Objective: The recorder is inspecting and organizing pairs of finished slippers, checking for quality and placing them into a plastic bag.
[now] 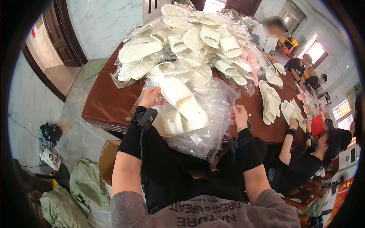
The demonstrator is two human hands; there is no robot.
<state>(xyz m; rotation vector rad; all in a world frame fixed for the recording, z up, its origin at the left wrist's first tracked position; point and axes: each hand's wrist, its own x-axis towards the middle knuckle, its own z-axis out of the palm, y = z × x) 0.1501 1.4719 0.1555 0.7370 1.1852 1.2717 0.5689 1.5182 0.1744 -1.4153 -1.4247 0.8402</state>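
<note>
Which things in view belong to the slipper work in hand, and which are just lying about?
In hand:
- left hand, at the white slippers
- right hand, at the clear plastic bag
- slipper pile

Apparently lying about:
- cardboard box
- green sacks

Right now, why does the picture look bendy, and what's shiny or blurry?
Head view: the fisheye lens bends straight lines near the dark rim; the clear, crinkled plastic bag glints; glare whitens the bright rectangular window at upper right; the white-shirted co-worker's head is blurred.
</note>
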